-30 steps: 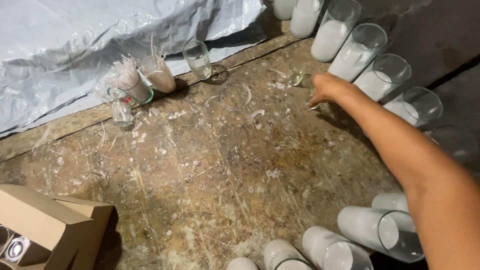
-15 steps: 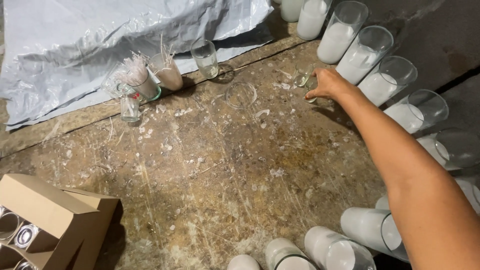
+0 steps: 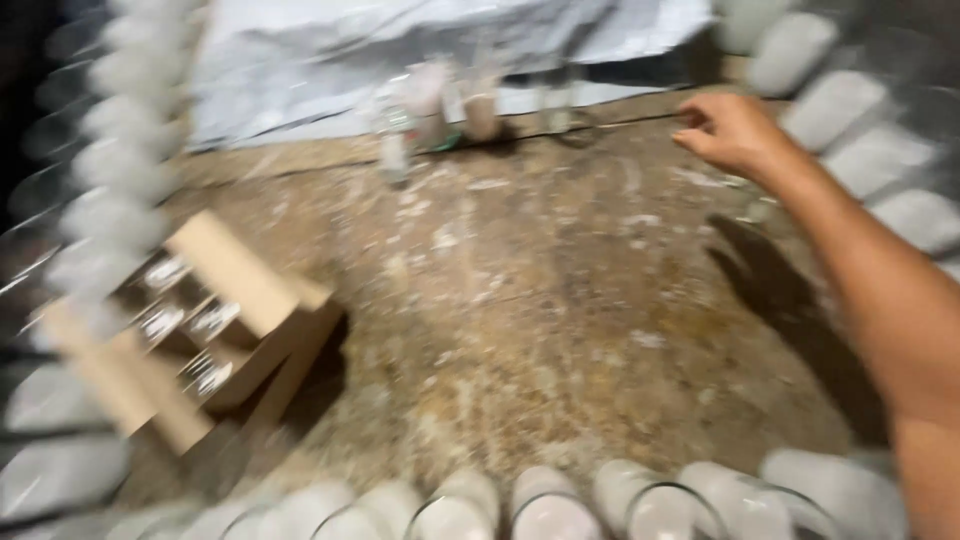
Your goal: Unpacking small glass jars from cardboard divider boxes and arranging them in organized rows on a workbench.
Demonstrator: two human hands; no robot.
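Setting: small candle-making workshop, rough and improvised. Worn, wax-spattered work surface (image 3: 540, 330). Rows of wax-filled glass jars (image 3: 560, 510) at 6, 9 and 2 o'clock. Open divided cardboard carton (image 3: 215, 320) at 8 o'clock. Crumpled plastic sheet (image 3: 400, 50) at 12 o'clock.

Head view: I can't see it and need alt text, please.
A blurred look down at a stained wooden board ringed by wax-filled glass jars. The right hand reaches toward the far jars; an open cardboard box sits left, grey plastic sheet behind.
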